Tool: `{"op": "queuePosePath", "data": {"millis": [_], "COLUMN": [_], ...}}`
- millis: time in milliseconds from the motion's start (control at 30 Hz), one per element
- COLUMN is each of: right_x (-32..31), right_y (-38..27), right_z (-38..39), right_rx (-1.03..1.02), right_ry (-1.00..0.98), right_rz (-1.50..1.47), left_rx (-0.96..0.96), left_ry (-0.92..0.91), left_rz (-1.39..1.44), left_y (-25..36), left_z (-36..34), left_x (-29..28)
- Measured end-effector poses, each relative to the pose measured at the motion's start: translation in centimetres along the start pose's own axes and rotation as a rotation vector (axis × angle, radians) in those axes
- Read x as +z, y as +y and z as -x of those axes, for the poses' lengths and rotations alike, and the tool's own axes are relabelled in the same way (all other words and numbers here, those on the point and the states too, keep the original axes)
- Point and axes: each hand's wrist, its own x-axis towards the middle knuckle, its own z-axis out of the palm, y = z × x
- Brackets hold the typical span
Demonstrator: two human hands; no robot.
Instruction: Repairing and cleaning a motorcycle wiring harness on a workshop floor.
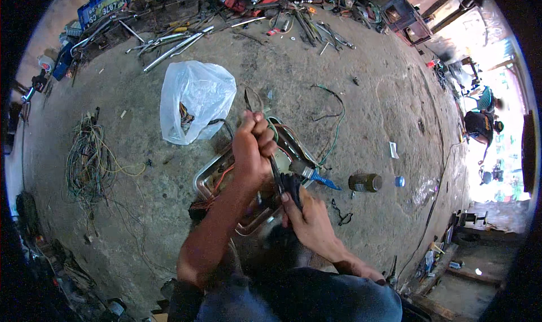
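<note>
Tightly, left hand (255,141) curled round dark strip (275,171), right hand (307,213) clasping black bundle (291,190)

Dark left sleeve (185,300), dark-blue clothing (339,296), bare hands (309,217).

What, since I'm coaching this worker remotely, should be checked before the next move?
1. Left hand closed on the dark, pointed, slender piece: ok, fingers wrapped around it.
2. Right hand closed on the black object: ok, though its kind is unclear.
3. Shiny rectangular metal tray free of loose wires: not ok, thin orange-red wires lie in it.
4. Blue-handled flat brush out of both hands: ok, it lies at the tray's right side.
5. Brownish cylindrical jar closed: cannot tell.
</note>
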Motion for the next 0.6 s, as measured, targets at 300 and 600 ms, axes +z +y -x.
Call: {"op": "queuePosePath", "data": {"millis": [300, 600], "right_x": [-0.3, -7.9], "right_y": [2.4, 5.3], "right_z": [2.7, 0.6], "right_rx": [-0.047, -0.028], "right_ry": [0.448, 0.831], "right_rz": [-0.793, -0.777], "left_rx": [0.028, -0.205], "left_ry": [-0.22, -0.312], "left_rz": [0.029, 0.352], "left_y": [0.6, 0.4], "left_z": [1.5, 2.0], "left_x": [1.0, 3.0]}}
